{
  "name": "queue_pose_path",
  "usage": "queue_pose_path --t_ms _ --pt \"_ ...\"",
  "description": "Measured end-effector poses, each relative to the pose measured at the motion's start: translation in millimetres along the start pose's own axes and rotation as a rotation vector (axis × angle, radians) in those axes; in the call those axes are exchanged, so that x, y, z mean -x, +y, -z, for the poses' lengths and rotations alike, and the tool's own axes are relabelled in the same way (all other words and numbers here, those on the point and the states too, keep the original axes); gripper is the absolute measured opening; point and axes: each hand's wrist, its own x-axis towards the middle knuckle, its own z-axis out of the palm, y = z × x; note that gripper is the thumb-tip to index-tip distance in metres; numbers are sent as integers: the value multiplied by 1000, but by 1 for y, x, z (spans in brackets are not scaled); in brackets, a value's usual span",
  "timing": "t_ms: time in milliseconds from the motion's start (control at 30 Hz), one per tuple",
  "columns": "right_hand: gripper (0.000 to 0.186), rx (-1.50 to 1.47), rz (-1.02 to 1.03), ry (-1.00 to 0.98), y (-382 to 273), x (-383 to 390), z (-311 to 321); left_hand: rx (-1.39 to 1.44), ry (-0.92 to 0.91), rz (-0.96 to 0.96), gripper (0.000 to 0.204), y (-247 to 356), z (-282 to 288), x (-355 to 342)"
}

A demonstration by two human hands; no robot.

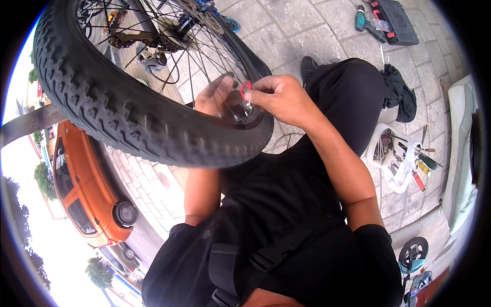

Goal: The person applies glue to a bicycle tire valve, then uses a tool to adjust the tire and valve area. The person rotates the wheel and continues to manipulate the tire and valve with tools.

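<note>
A bicycle wheel with a knobbly black tyre [128,128] spans the upper left, raised above my lap. My right hand [279,100] pinches a small red tool [246,88] at the inner edge of the rim, among the spokes. My left hand [217,95] is behind the spokes, just left of the tool, fingers curled; what they grip is hidden and blurred. The rear sprockets and derailleur [152,59] show at the upper left of the wheel.
An open toolbox [401,28] and drill [361,20] lie on the paving. A white tool tub [383,158] and dark cloth [401,97] are at right. An orange car [89,199] stands left; a small-wheeled vehicle [413,256] is at lower right.
</note>
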Motion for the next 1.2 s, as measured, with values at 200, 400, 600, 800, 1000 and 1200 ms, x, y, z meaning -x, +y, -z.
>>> queue_pose_path --t_ms 200,400,600,800,1000,1200 --pt "35 62 8 -50 -11 2 -6 -10 3 8 45 3 0 1" --pt "35 481 102 -94 -40 1 -6 -266 148 -95 40 -4 8 -1" --pt "38 613 74 -165 -54 -1 -4 -50 -74 -46 36 -17 18 12" --pt "33 489 130 -68 -38 7 -6 -7 -153 49 38 -16 27 9" --pt "32 451 58 -79 -20 7 -9 -245 -52 91 30 -5 13 4" --pt "25 -113 -143 -117 38 -3 -7 -751 92 -215 33 -27 1 -10"
